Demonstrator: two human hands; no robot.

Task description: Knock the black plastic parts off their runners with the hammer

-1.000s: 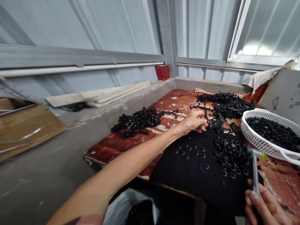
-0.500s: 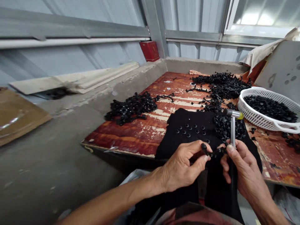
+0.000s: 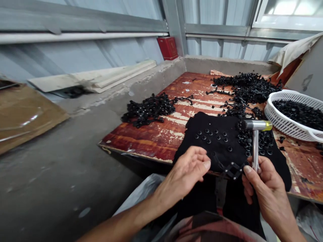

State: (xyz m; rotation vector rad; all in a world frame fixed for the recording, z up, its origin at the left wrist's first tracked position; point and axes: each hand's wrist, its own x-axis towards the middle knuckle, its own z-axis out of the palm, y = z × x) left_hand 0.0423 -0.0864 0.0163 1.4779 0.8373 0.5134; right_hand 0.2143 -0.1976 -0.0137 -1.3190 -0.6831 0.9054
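The right hand [image 3: 264, 188] is closed around the thin metal handle of a small hammer [image 3: 255, 143], which stands upright out of the fist with its steel head and yellow tip just above the fingers. The same hand's fingertips also pinch a black plastic frame piece [image 3: 233, 169] that juts out to the left of the grip. The left hand [image 3: 186, 171] sits just left of that piece, fingers loosely curled and thumb forward, holding nothing; its fingertips are near the frame piece, and whether they touch it cannot be told.

Directly beyond both hands lies a black cloth [image 3: 217, 148] draped over the near edge of a worn red board [image 3: 156, 141]. A few small black rings [image 3: 209, 134] are scattered on the cloth just past the left hand, and a denser heap of rings [image 3: 262, 139] lies behind the hammer's handle. Further out to the right of the grip stands a white plastic basket [image 3: 282, 122] filled with black parts. Beyond the cloth, a large pile of black frames [image 3: 246, 85] covers the far end of the board, and a smaller pile [image 3: 148, 109] lies well to the left. A red box [image 3: 167, 48] stands on the far ledge by the wall; no writing on it can be read.
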